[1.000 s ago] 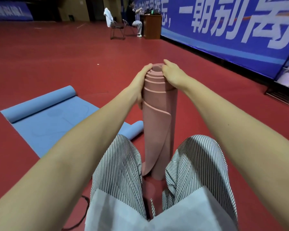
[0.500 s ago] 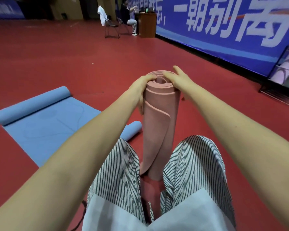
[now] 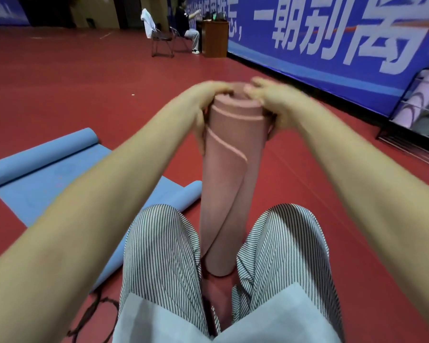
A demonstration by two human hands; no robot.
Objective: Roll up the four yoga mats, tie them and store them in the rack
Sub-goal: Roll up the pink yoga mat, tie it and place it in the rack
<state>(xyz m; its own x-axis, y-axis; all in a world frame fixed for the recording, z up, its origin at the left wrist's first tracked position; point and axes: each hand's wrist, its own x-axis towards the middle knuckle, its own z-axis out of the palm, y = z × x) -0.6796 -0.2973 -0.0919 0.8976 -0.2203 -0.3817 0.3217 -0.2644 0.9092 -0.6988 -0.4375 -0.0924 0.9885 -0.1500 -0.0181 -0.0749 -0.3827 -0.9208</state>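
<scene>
Two hands on one roll. Pink mat (image 3: 230, 169) stands upright on the red floor (image 3: 60, 82) between the striped knees (image 3: 159, 243). Left hand (image 3: 206, 102) and right hand (image 3: 275, 102) each grasp its top end, fingers curled over the rim. Motion blur, so exact finger placement is unclear. The outer flap runs slantwise down the roll, untied.

Blue mat (image 3: 60, 174) lies to the left, mostly flat, both ends curled. Dark cord (image 3: 92, 315) on the floor by the left knee, possibly a tie; cannot confirm. Rack (image 3: 421, 105) at far right holds rolled mats.

Judgement: the step in hand is tightening and squaring the pink roll. The next move calls for one hand clamping the roll while the other fetches a tie. If released, it would likely spring open.
</scene>
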